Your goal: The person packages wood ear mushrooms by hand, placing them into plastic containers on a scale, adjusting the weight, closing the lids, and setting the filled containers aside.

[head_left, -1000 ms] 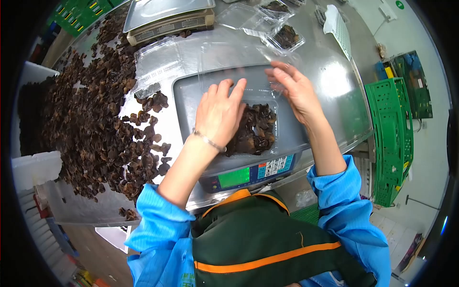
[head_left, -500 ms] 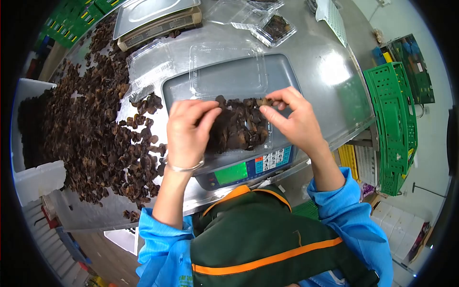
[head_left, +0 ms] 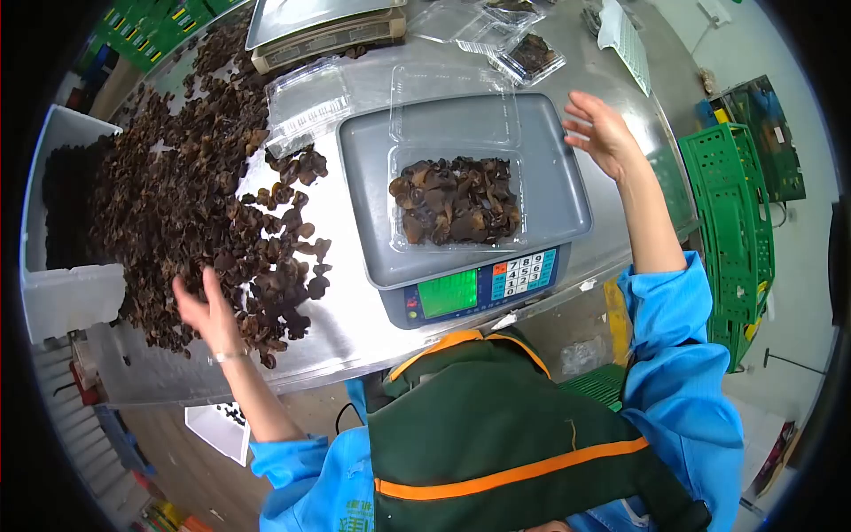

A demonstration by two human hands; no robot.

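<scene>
Dark brown wood ear mushrooms [head_left: 456,202] fill the base of a clear plastic clamshell box [head_left: 454,97], whose lid lies folded back. The box rests on the grey pan [head_left: 372,239] of a digital scale with a lit green display [head_left: 448,293]. My left hand [head_left: 209,317] hovers at the front edge of a big loose pile of wood ears [head_left: 177,213], fingers spread and nothing in them. On the other side, my right hand [head_left: 605,135] is raised just past the pan's right edge, open and holding nothing.
An open empty clamshell [head_left: 306,102] lies between pile and scale. Behind it stands a second scale [head_left: 328,35]. A filled small box [head_left: 530,58] sits at the back. A white foam box [head_left: 71,297] borders the pile at left; a green crate [head_left: 727,230] stands at right.
Both hands have left the wood ears in the clamshell. My left hand moved left to the pile; my right hand moved up and to the right. The view shifted slightly.
</scene>
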